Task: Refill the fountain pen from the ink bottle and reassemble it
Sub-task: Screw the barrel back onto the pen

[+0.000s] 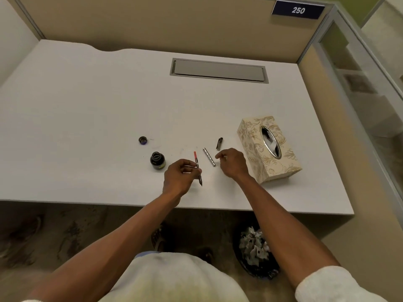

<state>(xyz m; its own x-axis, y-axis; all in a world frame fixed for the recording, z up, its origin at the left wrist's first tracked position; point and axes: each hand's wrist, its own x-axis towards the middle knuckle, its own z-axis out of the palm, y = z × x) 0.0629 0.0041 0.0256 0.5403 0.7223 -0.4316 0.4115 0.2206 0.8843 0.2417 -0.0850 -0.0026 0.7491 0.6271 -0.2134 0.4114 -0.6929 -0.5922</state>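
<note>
My left hand (177, 177) pinches the pen's front section with its red converter (197, 164); the nib points toward me and the red end points away. The open ink bottle (157, 160) stands on the white desk (87, 105) just left of that hand. Its cap (142, 140) lies farther back. The silver pen barrel (209, 157) lies on the desk between my hands. My right hand (232, 162) hovers just right of the barrel with loosely curled fingers and holds nothing. The dark pen cap (219, 144) lies behind my right hand.
A patterned tissue box (257, 162) stands right of my right hand. A grey cable hatch (218, 70) is set into the desk at the back. Partition walls close the back and right. A bin with crumpled tissues (254, 251) sits on the floor below the desk edge.
</note>
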